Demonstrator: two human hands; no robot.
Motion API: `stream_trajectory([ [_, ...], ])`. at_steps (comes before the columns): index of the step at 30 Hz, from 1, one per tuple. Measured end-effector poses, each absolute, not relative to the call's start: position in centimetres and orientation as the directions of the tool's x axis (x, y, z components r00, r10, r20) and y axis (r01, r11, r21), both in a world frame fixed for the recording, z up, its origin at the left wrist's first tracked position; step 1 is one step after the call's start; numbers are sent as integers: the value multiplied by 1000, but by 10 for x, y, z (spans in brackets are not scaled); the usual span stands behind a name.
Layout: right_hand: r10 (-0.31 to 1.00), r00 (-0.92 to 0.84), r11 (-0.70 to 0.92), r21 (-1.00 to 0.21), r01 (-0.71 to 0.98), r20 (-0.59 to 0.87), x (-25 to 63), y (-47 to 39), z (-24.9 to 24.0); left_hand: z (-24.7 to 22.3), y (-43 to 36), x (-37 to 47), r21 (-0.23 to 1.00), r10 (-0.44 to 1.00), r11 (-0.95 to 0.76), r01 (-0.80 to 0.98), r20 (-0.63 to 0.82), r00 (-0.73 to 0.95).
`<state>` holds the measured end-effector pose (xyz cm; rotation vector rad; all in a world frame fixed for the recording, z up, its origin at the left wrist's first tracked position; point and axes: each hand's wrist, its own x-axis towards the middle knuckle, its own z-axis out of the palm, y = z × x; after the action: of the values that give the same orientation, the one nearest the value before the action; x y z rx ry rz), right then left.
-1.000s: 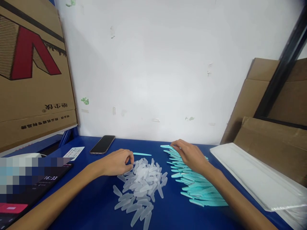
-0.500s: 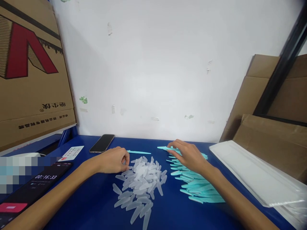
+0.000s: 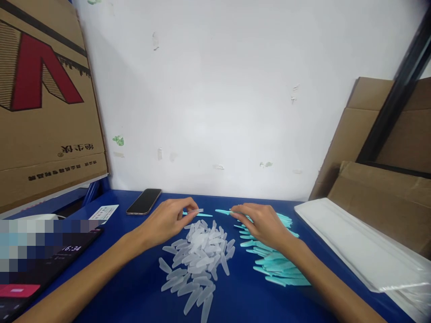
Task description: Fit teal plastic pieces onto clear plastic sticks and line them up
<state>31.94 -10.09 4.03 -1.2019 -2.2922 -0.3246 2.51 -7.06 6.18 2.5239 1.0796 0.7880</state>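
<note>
Apparently at a pairing step: one translucent sleeve, pinched between the left hand's thumb and forefinger, and one teal blade, clamped in the right hand's fingertips, both held near each other but apart; careful end-to-end alignment is judged to be called for next. Palms are turned down and inward, forearms angled in from either side, the left hand being held beside the translucent heap, the right over the teal pile, both heaps being borne by the blue table.
</note>
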Motion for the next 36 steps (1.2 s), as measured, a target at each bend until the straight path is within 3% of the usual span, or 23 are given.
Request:
stream_trajectory([
  [3,677,-500,606,-22,795,540,313,-105,40,51,-73,32,352,653,-757,551,453,607],
  [18,596,-587,661,79,746,548,293,-116,33,34,-81,45,318,609,-792,521,470,639],
  [30,586,-499,662,-22,749,639,281,-119,25,42,-94,55,450,650,-758,472,463,602],
  [36,607,-517,660,-20,751,604,281,-117,30,41,-87,53,352,583,-813,464,492,647],
])
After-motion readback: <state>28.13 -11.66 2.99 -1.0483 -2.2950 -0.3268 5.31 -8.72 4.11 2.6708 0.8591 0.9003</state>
